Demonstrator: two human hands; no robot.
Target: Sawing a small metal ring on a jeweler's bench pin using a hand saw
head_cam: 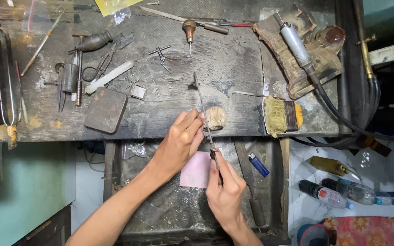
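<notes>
Head view, looking down. I see my right hand (225,189) clenched around the handle end of a thin metal file (204,114), a long, dark, narrow blade running up and slightly left over the table (169,120) edge. My left hand (181,141) has its fingertips pinched on something small against a rounded, pale wooden peg (216,117) at the table's front edge; the pinched piece is too small to identify. The file crosses just beside these fingertips. The table is dark, scarred and stained wood, carrying a worn brush (281,115), a corded rotary handpiece (296,45), scissors (100,67), a flat metal block (106,110) and loose pins. Below it I see a pink paper (196,170), a blue lighter (258,165) and, lower right, plastic bottles (343,193) on a white floor.
</notes>
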